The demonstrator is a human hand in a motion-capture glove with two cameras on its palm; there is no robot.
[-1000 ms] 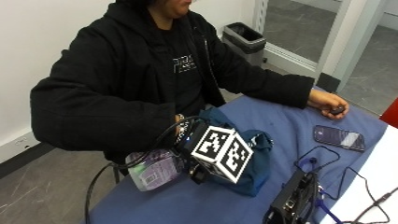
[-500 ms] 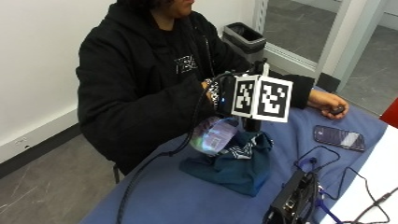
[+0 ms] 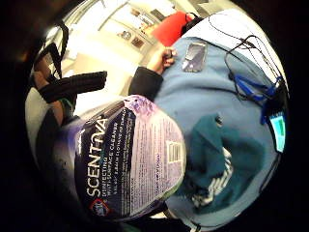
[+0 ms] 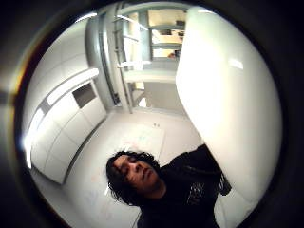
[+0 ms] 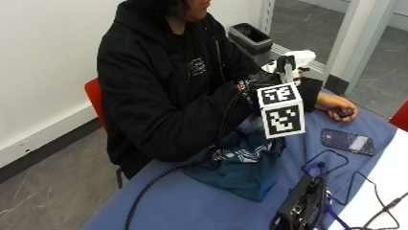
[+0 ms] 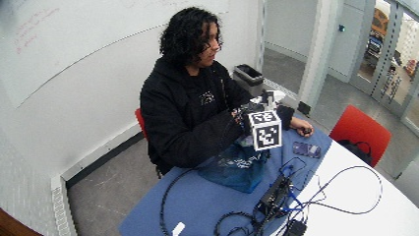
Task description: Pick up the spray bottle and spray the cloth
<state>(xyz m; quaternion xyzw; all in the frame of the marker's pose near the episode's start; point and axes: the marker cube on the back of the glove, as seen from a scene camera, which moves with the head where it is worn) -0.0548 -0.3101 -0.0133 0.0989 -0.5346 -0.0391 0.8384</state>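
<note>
Mist could miss: right hand [image 5: 280,72] grips the spray bottle [image 3: 128,159] raised above the cloth [image 5: 239,163], nozzle toward 2 o'clock.

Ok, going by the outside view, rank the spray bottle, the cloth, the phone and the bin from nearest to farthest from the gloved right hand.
1. Spray bottle: in the right hand, raised above the table.
2. Cloth: bunched on the blue table, just below the hand.
3. Phone and bin: too close to call; the phone lies flat beyond the bare hand, the bin stands on the floor behind.
</note>
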